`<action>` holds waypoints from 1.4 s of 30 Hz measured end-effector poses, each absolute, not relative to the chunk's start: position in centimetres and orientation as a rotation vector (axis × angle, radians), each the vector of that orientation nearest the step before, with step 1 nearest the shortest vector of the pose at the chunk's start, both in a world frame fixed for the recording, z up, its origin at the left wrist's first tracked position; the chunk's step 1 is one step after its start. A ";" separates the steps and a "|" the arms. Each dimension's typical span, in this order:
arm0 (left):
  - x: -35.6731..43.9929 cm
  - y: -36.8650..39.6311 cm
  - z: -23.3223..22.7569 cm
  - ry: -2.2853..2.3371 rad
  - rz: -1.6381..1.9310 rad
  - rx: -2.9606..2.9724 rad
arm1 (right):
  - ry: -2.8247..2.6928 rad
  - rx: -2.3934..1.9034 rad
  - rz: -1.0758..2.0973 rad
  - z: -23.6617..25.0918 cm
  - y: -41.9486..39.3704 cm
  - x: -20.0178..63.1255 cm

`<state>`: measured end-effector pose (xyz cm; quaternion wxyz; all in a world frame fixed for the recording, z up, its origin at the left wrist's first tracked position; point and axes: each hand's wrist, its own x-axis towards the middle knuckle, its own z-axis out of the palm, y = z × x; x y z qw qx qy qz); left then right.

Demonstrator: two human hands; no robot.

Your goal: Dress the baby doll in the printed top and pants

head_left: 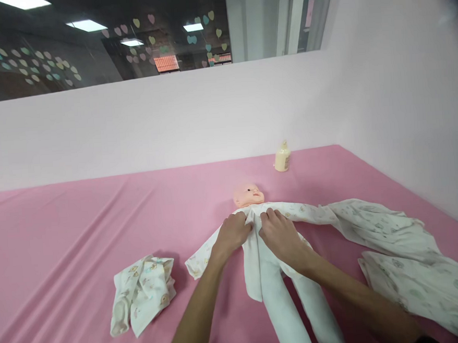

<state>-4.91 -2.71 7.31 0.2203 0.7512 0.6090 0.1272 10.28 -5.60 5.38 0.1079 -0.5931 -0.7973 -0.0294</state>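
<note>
A baby doll lies on its back on the pink sheet, head away from me and white cloth legs toward me. It wears a white printed baby shirt, with sleeves spread to both sides and the front parted over the chest. My left hand is closed on the shirt's left front edge, just below the doll's neck. Close beside it, my right hand is curled closed on the shirt's other front edge. The fingertips and the cloth pinched in them are partly hidden.
Crumpled printed baby clothing lies to the left. White printed cloths are heaped at the right, touching the shirt's right sleeve. A cream pump bottle stands near the wall. The pink sheet has long creases.
</note>
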 end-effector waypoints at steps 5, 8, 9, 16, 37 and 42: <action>-4.4 -3.9 7.8 2.012 0.217 2.234 | -2.348 -1.752 -0.025 5.3 -4.9 11.5; -4.4 -4.3 8.9 2.037 0.278 2.187 | -2.266 -1.657 0.188 6.2 -4.4 12.5; -4.4 -4.4 9.2 2.018 0.329 2.170 | -2.205 -1.621 0.255 6.5 -4.2 12.7; -3.0 -4.2 9.2 1.793 0.540 2.186 | -1.815 -1.393 0.738 7.4 -3.2 13.4; -0.2 -4.4 6.5 1.816 0.490 2.431 | -1.374 -1.283 1.119 5.7 -3.6 13.6; 0.5 -5.0 5.9 1.824 0.462 2.502 | -1.471 -1.257 1.034 6.0 -4.1 13.7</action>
